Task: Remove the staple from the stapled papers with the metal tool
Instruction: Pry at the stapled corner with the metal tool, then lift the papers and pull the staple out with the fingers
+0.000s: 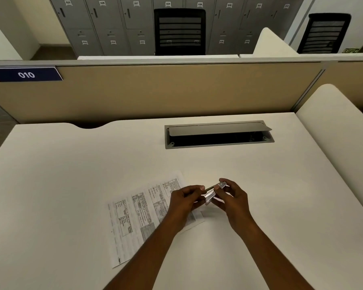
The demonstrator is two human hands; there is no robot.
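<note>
The printed papers (134,214) lie flat on the white desk (71,174), slanting from lower left to upper right. Just above their right end, both hands hold a small shiny metal tool (213,192). My left hand (186,200) pinches its left end with curled fingers. My right hand (232,195) grips its right end between thumb and fingers. The tool is lifted off the desk, its parts angled apart. The staple itself is too small to make out, and my left hand covers part of the papers' right end.
An open grey cable box (218,135) with a raised flap is set into the desk behind the hands. A beige partition (176,91) closes the far edge, and a white side panel (333,126) rises on the right.
</note>
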